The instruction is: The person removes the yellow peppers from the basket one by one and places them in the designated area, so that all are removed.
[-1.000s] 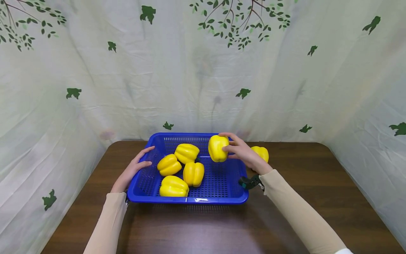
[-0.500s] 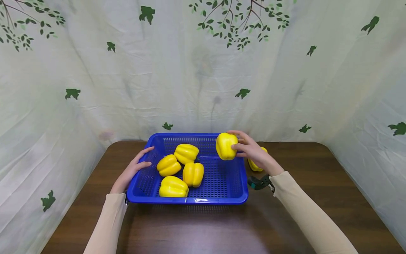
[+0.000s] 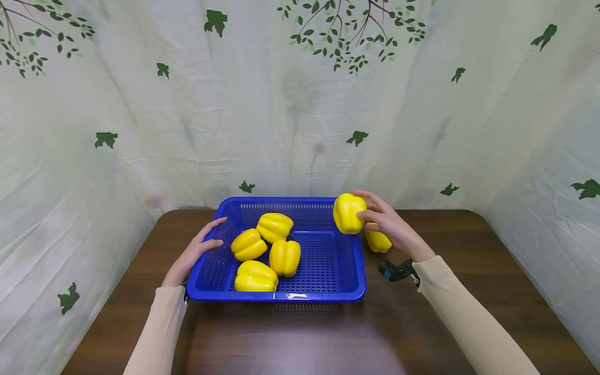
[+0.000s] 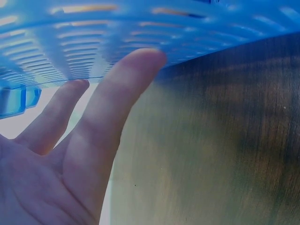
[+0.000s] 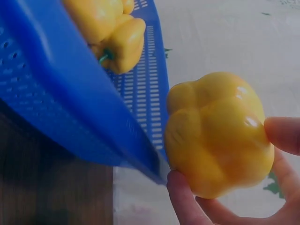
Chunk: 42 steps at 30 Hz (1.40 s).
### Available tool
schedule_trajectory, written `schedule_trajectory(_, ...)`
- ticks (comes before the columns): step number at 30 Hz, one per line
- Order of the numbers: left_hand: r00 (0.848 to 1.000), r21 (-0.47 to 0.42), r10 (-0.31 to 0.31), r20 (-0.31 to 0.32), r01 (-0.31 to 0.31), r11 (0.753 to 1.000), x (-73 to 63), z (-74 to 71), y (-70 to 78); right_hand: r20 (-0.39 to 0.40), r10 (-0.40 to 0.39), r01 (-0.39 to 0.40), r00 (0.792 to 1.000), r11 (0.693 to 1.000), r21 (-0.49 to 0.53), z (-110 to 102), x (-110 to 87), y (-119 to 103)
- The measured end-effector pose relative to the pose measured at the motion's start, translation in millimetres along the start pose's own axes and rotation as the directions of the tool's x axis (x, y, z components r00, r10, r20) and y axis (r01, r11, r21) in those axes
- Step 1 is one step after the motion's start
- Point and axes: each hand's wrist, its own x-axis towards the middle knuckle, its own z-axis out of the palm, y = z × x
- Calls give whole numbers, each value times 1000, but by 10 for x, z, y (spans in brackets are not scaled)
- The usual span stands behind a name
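Observation:
A yellow bell pepper [image 3: 349,213] is held up over the back right rim of the blue basket [image 3: 276,297] by my right hand [image 3: 386,221]. In the right wrist view, thumb and fingertips pinch this bell pepper [image 5: 218,136] by its sides, apart from the table. My left hand [image 3: 197,252] lies at the basket's left side. The left wrist view shows its fingers [image 4: 117,98] straight, touching the slotted basket wall [image 4: 79,42]. Several other yellow bell peppers [image 3: 284,258] lie in the basket, mostly in its left half.
Another yellow bell pepper [image 3: 377,240] sits on the brown wooden table [image 3: 469,271], right of the basket and partly behind my right hand. A pale curtain [image 3: 281,104] with leaf prints hangs behind the table and along both sides.
My right hand has moved right with its bell pepper, from above the basket's inside to its right rim. The left hand and the basket have stayed in place.

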Motion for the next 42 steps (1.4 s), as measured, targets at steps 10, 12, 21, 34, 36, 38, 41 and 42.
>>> schedule_trajectory(10, 1000, -8, 6, 6, -6, 1000, -9, 7, 9, -36, -10, 9, 999, 1000, -25, -152, -63, 52)
schedule_trajectory(12, 1000, -6, 9, 8, -9, 1000, -11, 6, 9, -44, -8, 6, 999, 999, -33, -180, -79, 60)
schedule_trajectory(21, 1000, -14, 5, 7, -5, 1000, -7, 5, 11, -88, -13, 7, 996, 998, -61, -308, -141, 135)
schedule_trajectory(34, 1000, -6, 4, 12, -4, 1000, -12, -9, 17, -144, -15, 4, 989, 997, -71, -519, -225, 261)
schedule_trajectory(36, 1000, -7, 5, 14, -5, 1000, -11, -9, 18, -147, -15, 5, 989, 998, -69, -551, -246, 268)
schedule_trajectory(38, 1000, -5, 7, 18, -7, 1000, -10, -11, 18, -153, -15, 5, 988, 998, -67, -587, -266, 277)
schedule_trajectory(41, 1000, -5, 5, 21, -5, 1000, -6, -9, 22, -163, -10, -1, 987, 998, -67, -640, -292, 292)
schedule_trajectory(42, 1000, -2, 8, 23, -8, 1000, -6, -11, 24, -167, -9, -3, 986, 998, -70, -658, -299, 301)
